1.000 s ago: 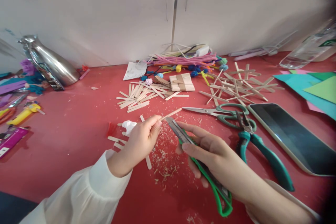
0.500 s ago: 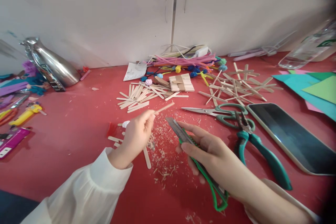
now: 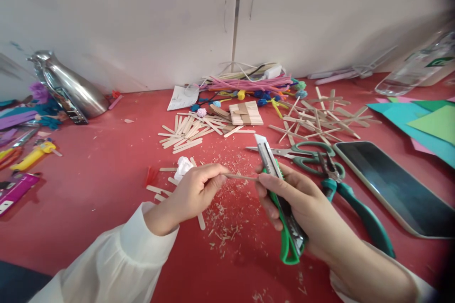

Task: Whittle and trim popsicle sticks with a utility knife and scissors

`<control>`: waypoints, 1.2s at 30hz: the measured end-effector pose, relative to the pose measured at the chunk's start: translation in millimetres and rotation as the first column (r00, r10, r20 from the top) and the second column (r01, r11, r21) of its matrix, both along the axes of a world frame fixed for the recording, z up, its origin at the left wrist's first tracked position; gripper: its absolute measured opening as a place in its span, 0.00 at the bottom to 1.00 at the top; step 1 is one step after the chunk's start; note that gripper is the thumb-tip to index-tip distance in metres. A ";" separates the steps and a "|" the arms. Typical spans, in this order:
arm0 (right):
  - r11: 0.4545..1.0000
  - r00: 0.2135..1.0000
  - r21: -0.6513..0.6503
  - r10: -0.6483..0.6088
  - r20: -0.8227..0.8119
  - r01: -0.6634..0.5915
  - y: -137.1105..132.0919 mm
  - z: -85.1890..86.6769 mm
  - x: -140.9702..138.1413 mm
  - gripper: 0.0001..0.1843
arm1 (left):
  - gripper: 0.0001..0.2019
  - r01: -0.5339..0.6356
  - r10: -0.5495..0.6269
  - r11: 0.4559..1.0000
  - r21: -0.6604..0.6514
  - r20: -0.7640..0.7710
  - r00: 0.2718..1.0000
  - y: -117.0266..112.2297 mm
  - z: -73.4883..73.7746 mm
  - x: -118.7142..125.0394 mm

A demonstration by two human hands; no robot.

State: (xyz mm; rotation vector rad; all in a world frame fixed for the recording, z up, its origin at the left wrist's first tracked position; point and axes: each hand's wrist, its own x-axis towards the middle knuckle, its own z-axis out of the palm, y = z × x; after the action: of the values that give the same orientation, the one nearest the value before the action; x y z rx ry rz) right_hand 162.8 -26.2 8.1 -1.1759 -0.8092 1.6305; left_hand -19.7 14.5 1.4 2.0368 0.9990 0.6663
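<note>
My left hand [image 3: 197, 188] pinches one end of a thin wooden stick [image 3: 239, 176] that lies level between my hands. My right hand [image 3: 296, 203] is wrapped round a green utility knife [image 3: 280, 203] whose blade points up and away; its thumb and forefinger touch the stick's other end. Wood shavings [image 3: 223, 220] are scattered on the red table [image 3: 106, 199] right below both hands. A white sleeve covers my left forearm.
Loose wooden sticks [image 3: 185, 132], a glued stick panel [image 3: 246, 112] and crossed sticks [image 3: 320, 116] lie beyond. Scissors [image 3: 295, 151], teal pliers [image 3: 355, 203] and a phone [image 3: 394, 187] sit right. Pipe cleaners [image 3: 249, 80], a steel flask [image 3: 67, 85], coloured paper [image 3: 423, 123] and a bottle [image 3: 415, 64] line the edges.
My left hand brought the stick down and level toward my right hand. My right hand turned the knife upright and closer, and its fingers now meet the stick's free end.
</note>
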 end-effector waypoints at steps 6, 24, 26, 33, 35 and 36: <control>0.995 0.986 0.018 0.093 0.138 -0.096 -2.5 -0.1 -2.7 0.14 | 0.15 -0.147 0.280 0.904 -0.401 0.295 0.913 0.8 -6.2 5.9; 0.987 0.906 0.158 -0.046 0.420 -0.023 -6.0 -5.2 -7.4 0.14 | 0.14 0.019 0.049 0.899 -0.438 0.143 0.988 -10.2 0.1 5.7; 0.984 0.880 0.173 -0.055 0.472 -0.032 -6.9 -6.0 -6.9 0.13 | 0.14 0.016 0.012 0.925 -0.379 0.071 0.997 -13.3 2.1 6.7; 0.968 0.817 0.238 -0.070 0.572 -0.084 -9.4 -10.4 -9.8 0.10 | 0.12 0.010 -0.014 0.927 -0.374 -0.008 1.000 -15.1 0.6 8.2; 0.957 0.801 0.277 -0.094 0.591 -0.092 -8.3 -9.6 -10.7 0.08 | 0.11 0.007 -0.018 0.929 -0.370 -0.027 0.999 -14.4 -0.8 8.4; 0.952 0.795 0.292 -0.105 0.597 -0.094 -7.6 -9.1 -11.0 0.07 | 0.11 0.004 -0.020 0.936 -0.352 -0.041 0.999 -14.2 -1.4 8.4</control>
State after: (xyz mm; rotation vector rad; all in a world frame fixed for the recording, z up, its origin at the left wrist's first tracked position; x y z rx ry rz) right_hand 151.8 -33.8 -1.0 -1.4844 -1.4115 1.0464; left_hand -11.3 0.2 0.0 1.7460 1.0476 0.4014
